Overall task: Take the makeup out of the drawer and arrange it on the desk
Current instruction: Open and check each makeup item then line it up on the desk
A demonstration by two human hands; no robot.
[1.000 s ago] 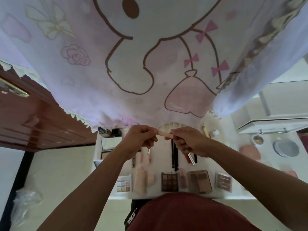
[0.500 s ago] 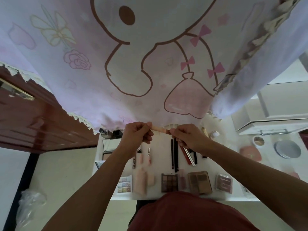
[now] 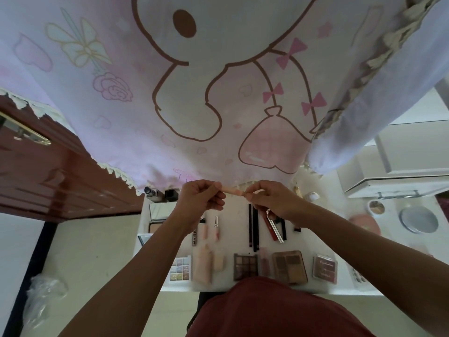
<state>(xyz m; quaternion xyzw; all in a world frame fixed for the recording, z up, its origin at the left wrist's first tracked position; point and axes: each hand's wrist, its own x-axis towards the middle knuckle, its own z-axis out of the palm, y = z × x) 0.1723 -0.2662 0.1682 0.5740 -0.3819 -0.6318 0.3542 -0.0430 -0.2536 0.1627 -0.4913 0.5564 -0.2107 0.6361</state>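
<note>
Overhead, slim peach tube (image 3: 232,190), pinched between left hand (image 3: 201,198), right hand (image 3: 272,200)

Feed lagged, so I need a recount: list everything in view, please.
slim peach tube: one, peach, pinched between both hands
thin black pencils: two, black, desk centre
slim red stick: one, red, desk, by right hand
flat makeup palettes: four, pastel, brown, tan, pink, desk's near edge
white desk: one, white, under the hands
cartoon-print fabric curtain: one, pink-white, behind desk
left hand: one, pinching tube's left end
right hand: one, pinching tube's right end
</note>
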